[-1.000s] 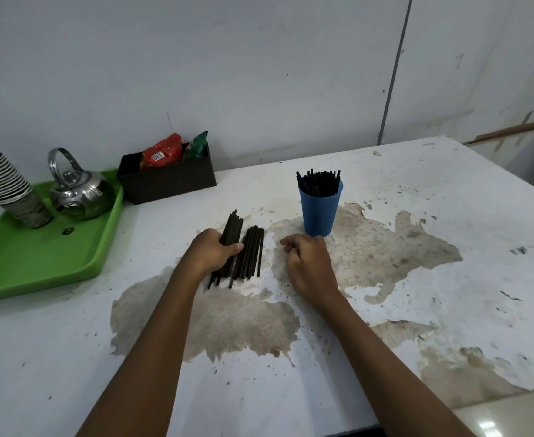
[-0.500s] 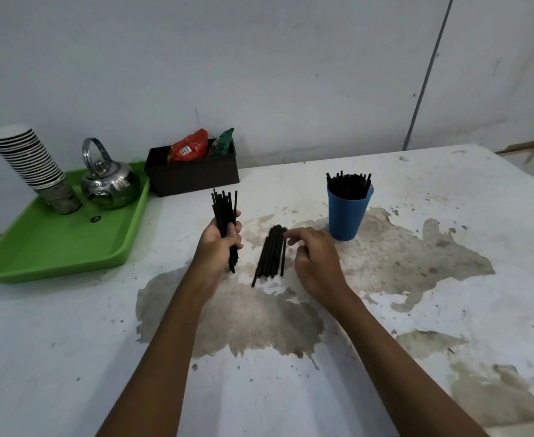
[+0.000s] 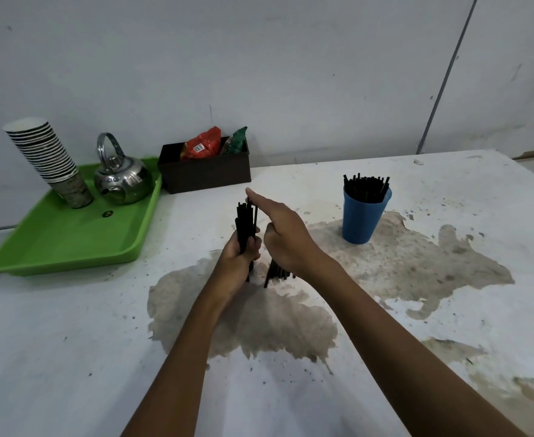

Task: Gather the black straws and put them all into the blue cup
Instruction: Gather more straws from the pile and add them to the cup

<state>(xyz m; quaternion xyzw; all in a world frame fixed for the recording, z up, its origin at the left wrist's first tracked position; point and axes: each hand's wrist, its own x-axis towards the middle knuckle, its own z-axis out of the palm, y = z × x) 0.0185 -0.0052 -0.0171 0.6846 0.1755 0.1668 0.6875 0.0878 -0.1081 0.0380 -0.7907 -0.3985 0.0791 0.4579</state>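
My left hand (image 3: 239,253) is shut on a bundle of black straws (image 3: 245,223) held upright, lower ends on or near the table. My right hand (image 3: 283,234) is raised beside it, fingers apart, index finger stretched over the tops of the bundle. A second pile of black straws (image 3: 277,272) lies on the table, mostly hidden under my right hand. The blue cup (image 3: 362,219) stands upright to the right, holding several black straws (image 3: 366,188).
A green tray (image 3: 67,244) at the left carries a steel kettle (image 3: 122,178) and a stack of paper cups (image 3: 49,162). A dark box (image 3: 204,171) with snack packets stands by the wall. The white table (image 3: 448,310) is stained brown.
My left hand picked a bundle of straws off the table and stood it upright. My right hand left the pile and rose to the bundle's top.
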